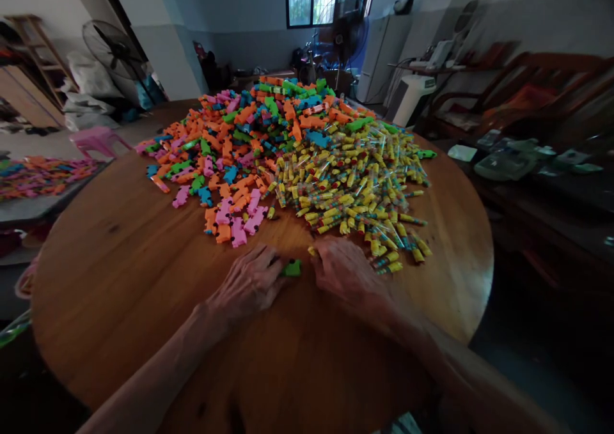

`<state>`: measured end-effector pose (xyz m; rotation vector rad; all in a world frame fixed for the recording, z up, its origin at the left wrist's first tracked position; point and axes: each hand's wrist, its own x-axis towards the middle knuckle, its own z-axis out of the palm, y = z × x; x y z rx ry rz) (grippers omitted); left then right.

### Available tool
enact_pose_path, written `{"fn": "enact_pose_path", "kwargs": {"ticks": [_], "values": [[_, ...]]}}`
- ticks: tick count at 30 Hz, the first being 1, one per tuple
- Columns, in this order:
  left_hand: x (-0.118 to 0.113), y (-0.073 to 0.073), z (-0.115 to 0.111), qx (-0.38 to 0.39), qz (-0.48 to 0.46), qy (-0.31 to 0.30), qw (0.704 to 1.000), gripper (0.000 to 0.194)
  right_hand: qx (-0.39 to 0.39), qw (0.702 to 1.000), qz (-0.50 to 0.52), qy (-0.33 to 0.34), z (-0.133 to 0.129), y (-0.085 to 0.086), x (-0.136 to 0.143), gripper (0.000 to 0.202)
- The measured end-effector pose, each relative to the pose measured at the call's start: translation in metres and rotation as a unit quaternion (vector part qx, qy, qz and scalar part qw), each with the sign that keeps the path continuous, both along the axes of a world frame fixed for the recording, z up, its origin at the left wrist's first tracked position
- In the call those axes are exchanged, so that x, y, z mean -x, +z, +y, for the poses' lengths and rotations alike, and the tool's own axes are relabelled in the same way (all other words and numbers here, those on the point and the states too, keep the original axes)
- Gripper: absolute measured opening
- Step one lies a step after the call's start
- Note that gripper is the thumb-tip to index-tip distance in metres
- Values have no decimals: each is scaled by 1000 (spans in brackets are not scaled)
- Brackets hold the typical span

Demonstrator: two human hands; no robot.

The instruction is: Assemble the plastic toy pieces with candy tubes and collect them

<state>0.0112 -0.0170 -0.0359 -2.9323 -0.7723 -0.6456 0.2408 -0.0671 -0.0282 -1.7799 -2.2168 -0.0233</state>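
My left hand [254, 275] is low over the round wooden table [144, 306], its fingers closed on a green toy car [291, 268] whose end sticks out to the right. My right hand [343, 266] rests a short way to the right, fingers curled round a small yellow-wrapped tube [312, 251]; only its tip shows. Beyond the left hand lies a heap of orange, pink, blue and green toy cars [230, 146]. Beyond the right hand spreads a pile of yellow-wrapped tubes [355, 178], several with clear wrapping.
More toy pieces [43, 175] lie on a surface at the far left, near a pink stool [98, 140]. A dark side table [527, 191] with plastic items borders the right side. Behind stand two fans [115, 50] and a wooden bench [537, 95].
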Motion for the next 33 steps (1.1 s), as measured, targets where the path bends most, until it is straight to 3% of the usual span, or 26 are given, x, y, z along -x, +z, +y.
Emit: {"fn": "enact_pose_path", "kwargs": {"ticks": [3, 9, 15, 33], "values": [[1, 1, 2, 7, -16, -11, 1000, 25, 12, 997, 26, 69, 2, -4, -6, 15], [4, 13, 7, 92, -26, -13, 995, 28, 76, 991, 65, 84, 1, 13, -3, 16], [0, 17, 5, 112, -6, 24, 993, 28, 94, 981, 79, 153, 8, 18, -1, 23], [-4, 12, -2, 134, 3, 58, 989, 23, 86, 978, -36, 188, 5, 18, 4, 20]]}}
